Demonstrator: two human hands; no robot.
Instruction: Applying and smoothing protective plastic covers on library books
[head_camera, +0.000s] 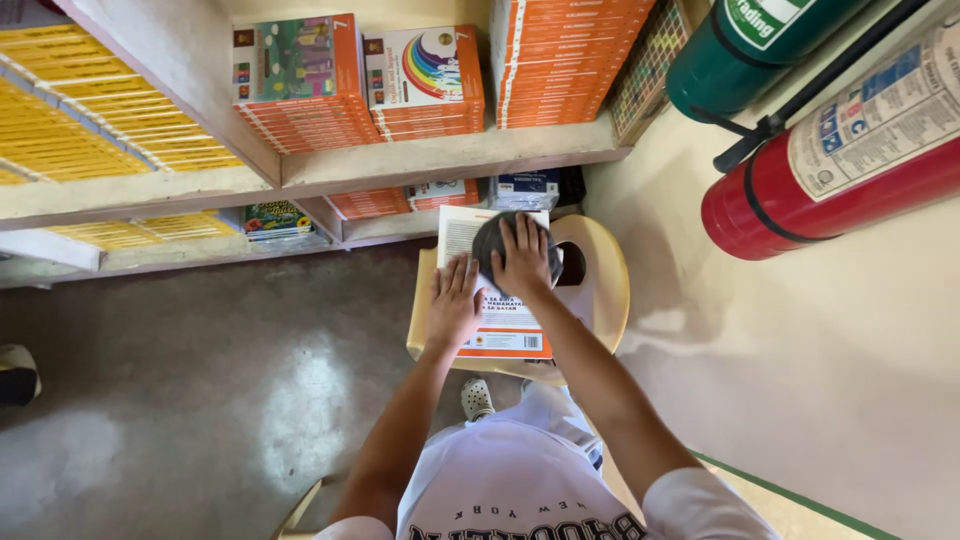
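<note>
The right hand (522, 255) lies with fingers spread flat, pressing a dark cloth (495, 245) onto the book (500, 325) beneath them, gripping nothing. The left hand (453, 300) lies open just beside it, palm flat on the cover. By the look of it the cover is mid-wipe; a further stroke would call for a steady book. Under the book sits a tan stool (605, 275); both forearms reach forward, elbows bent
</note>
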